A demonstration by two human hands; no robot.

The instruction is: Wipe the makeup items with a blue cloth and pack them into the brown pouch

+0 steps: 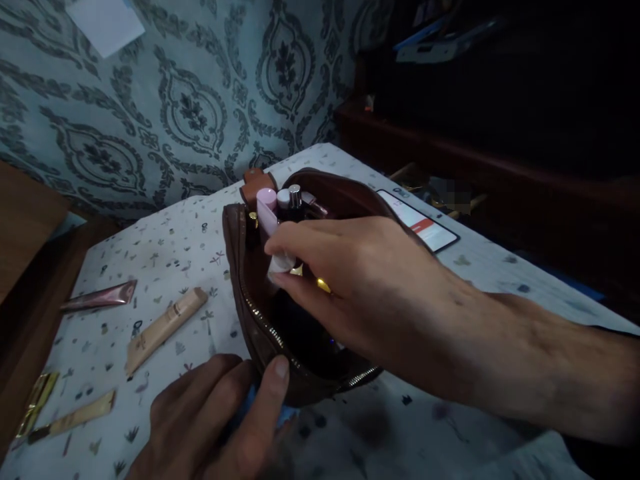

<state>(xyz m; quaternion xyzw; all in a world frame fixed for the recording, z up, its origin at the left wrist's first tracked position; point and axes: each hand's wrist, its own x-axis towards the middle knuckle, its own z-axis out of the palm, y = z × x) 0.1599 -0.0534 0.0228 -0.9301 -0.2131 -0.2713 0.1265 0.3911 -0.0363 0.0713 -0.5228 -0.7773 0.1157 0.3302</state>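
Note:
A brown zipped cosmetic bag (250, 313) lies unzipped and wide open on the table, with a gold-toothed zipper along its rim. My right hand (360, 280) reaches into it from the right, thumb and forefinger pinching a small white bottle (281, 263); its lower part is hard to make out. Behind those fingertips stand a pink tube (267, 207) and a dark bottle with a silver cap (295, 197). At the bag's near side, my left hand (210, 413) is curled, its thumb at the rim. Something blue (287, 415) shows under that thumb, mostly hidden.
On the left of the patterned table cover (170, 257) lie a beige tube (165, 330), a pink tube (103, 297), a smaller beige tube (80, 415) and a gold item (37, 403). A lit phone (420, 223) rests behind the bag. The papered wall (195, 113) borders the far side.

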